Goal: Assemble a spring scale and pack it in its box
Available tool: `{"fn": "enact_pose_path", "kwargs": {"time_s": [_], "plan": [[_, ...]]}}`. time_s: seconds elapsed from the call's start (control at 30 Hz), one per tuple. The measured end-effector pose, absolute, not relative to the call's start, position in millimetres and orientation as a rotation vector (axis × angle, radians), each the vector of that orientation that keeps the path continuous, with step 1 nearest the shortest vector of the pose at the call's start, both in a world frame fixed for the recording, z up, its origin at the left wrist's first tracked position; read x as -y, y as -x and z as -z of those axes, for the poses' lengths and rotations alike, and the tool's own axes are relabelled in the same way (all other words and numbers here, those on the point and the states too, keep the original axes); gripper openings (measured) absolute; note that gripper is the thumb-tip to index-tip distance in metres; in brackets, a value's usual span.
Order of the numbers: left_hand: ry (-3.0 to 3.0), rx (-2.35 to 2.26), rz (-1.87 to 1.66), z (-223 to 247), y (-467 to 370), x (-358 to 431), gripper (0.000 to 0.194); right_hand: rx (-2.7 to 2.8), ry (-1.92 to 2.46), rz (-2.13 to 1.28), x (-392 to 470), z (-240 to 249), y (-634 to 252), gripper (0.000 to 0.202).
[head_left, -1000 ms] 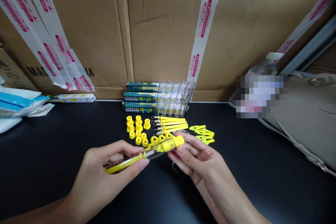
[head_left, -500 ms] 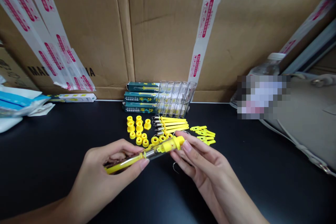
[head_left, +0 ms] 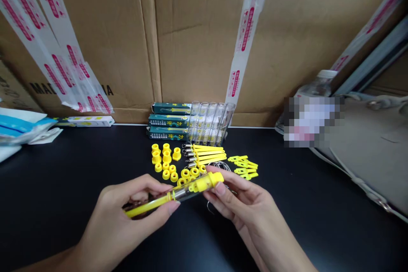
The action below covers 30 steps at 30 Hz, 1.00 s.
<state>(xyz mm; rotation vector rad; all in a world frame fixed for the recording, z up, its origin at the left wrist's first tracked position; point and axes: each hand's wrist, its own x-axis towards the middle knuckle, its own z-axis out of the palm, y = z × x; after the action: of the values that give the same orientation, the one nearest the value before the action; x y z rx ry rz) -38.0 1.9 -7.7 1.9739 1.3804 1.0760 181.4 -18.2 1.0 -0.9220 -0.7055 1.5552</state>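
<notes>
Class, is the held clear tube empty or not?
Not empty: a yellow rod and a silver piece show inside the clear tube.

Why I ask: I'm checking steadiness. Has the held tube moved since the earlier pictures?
Yes: the held tube sits slightly lower in view against the yellow rings, more of which now show.

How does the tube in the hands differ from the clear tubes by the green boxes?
The held tube wears a yellow cap; the clear tubes show none. The held tube contains a yellow rod; the clear tubes show none. The held tube is in the left hand; the clear tubes rest by the green boxes. Both are transparent.
</notes>
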Motion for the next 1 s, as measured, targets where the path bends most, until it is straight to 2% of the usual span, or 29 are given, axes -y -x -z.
{"fn": "enact_pose_path", "kwargs": {"time_s": [0.37, 0.8, 1.0], "plan": [[-1.833, -1.389, -0.99, 12, 37, -3, 0.026, 0.695, 0.905, -1.508, 13, 0, -180, 0.027], [-1.649, -1.44, -0.996, -2, 26, 2, 0.029, 0.704, 0.845, -1.523, 18, -4, -178, 0.035], [-1.78, -1.409, -1.047, 1, 30, 2, 0.025, 0.721, 0.873, -1.508, 17, -4, -179, 0.037]]}}
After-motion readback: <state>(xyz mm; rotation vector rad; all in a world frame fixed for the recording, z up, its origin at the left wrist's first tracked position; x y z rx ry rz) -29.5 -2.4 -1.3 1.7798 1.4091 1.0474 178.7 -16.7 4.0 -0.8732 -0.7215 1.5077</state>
